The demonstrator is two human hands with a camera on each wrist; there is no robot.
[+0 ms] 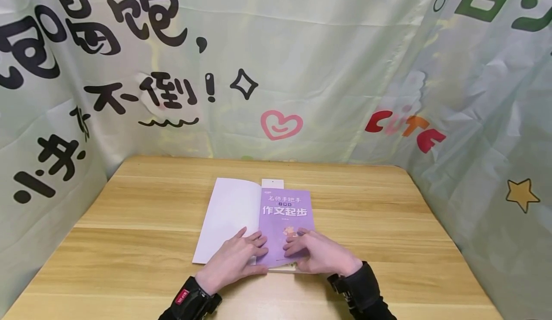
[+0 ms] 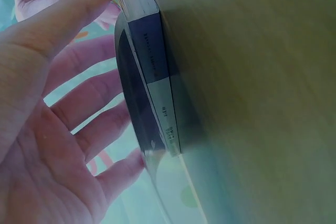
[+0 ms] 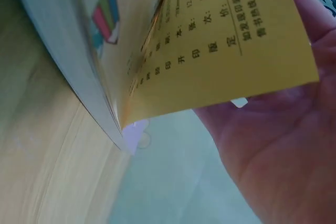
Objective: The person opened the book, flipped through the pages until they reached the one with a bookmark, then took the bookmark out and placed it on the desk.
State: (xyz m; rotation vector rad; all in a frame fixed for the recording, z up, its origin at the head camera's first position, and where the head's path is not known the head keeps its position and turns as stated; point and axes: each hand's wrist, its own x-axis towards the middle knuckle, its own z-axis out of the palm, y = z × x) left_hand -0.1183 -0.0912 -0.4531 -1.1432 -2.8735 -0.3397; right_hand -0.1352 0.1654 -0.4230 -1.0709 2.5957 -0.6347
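Note:
A book lies open on the table, with a blank white inside cover [image 1: 230,214] on the left and a purple page [image 1: 280,243] with white Chinese lettering on the right. My left hand [image 1: 235,258] rests across the fold, fingers spread and fairly straight. The book's spine [image 2: 149,51] shows beside that hand in the left wrist view. At the lower right edge, my right hand [image 1: 323,253] holds the purple page with bent fingers. Its yellowish printed back [image 3: 210,66] appears lifted in the right wrist view, hiding the fingertips.
A white card [image 1: 272,184] sticks out past the book's top edge. The wooden table [image 1: 366,205] surrounds the book. Printed fabric [image 1: 323,71] hangs behind the table and on both sides.

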